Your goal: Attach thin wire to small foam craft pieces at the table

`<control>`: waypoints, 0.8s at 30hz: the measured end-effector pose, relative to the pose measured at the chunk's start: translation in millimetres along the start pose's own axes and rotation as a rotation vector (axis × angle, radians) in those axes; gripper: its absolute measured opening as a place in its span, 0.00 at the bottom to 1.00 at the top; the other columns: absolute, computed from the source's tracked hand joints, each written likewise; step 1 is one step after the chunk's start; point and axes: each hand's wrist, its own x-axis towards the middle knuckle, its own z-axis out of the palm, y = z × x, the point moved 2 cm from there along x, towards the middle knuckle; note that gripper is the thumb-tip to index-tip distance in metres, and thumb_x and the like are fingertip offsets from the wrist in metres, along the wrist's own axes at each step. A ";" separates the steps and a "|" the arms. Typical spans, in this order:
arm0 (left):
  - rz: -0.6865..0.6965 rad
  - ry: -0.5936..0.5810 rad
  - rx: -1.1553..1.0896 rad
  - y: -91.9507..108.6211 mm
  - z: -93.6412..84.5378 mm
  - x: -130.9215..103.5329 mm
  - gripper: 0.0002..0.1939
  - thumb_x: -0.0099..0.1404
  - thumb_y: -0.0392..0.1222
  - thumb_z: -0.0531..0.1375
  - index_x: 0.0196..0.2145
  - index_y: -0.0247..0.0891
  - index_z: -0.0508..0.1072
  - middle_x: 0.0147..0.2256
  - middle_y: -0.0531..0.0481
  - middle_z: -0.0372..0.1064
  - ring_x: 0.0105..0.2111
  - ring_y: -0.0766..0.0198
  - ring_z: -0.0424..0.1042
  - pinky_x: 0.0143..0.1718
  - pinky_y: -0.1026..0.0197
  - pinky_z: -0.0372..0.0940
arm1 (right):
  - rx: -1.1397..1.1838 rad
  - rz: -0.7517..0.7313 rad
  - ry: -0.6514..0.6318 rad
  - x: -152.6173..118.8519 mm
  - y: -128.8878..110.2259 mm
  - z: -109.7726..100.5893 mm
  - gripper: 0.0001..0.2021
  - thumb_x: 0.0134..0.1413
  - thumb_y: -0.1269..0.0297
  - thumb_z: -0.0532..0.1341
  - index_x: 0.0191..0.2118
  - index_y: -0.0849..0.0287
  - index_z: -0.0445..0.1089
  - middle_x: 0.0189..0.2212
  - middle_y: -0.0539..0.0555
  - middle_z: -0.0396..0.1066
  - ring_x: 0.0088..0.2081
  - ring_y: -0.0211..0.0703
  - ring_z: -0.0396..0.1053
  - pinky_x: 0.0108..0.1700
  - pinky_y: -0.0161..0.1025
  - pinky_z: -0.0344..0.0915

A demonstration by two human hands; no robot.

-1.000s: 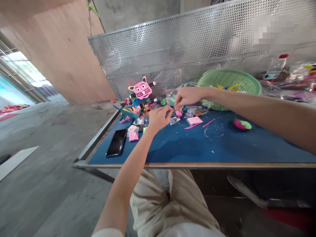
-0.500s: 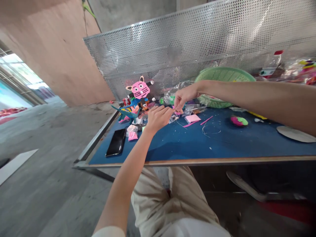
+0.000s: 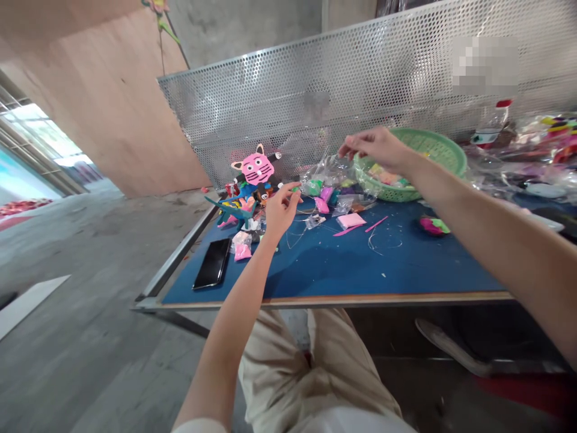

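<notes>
Pink, inside clear film: a small bag, lying on the far side of the bench, some way in from its left edge, in this view between the left hand and the right hand. Too small for telling its long axis with certainty. Near it on the right, a flat pink packet, long axis running almost along the front edge, right end turned slightly to the far edge. Left thumb and forefinger narrowly together; right fingers loosely curled, raised at the left rim of the green basket. Cannot tell if holding anything, on both sides. Half a second ago, close together over the bag; now well apart, leaving it uncovered. Toward the far edge, at right, a red-capped bottle, label lettering too small for reading.
</notes>
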 end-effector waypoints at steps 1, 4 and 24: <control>-0.005 0.008 -0.007 -0.5 0.1 0.0 0.15 0.74 0.50 0.54 0.52 0.43 0.73 0.32 0.51 0.77 0.23 0.69 0.69 0.25 0.63 0.63 | 0.029 0.005 -0.012 -8.9 10.8 7.8 0.19 0.66 0.53 0.60 0.40 0.67 0.78 0.42 0.64 0.79 0.34 0.36 0.68 0.41 0.40 0.63; -0.026 0.066 -0.030 -2.8 0.2 0.6 0.18 0.75 0.52 0.53 0.51 0.42 0.74 0.33 0.48 0.77 0.28 0.67 0.73 0.26 0.63 0.65 | 0.114 0.011 -0.048 -35.9 33.0 41.5 0.17 0.62 0.50 0.62 0.41 0.60 0.78 0.41 0.60 0.80 0.34 0.39 0.70 0.41 0.42 0.67; -0.149 -0.111 -0.229 -27.1 17.8 4.6 0.23 0.74 0.58 0.52 0.55 0.41 0.73 0.46 0.40 0.78 0.39 0.59 0.79 0.37 0.55 0.75 | -0.026 -0.021 0.128 -67.5 52.5 104.6 0.12 0.55 0.51 0.65 0.32 0.53 0.79 0.35 0.53 0.77 0.37 0.45 0.70 0.41 0.45 0.65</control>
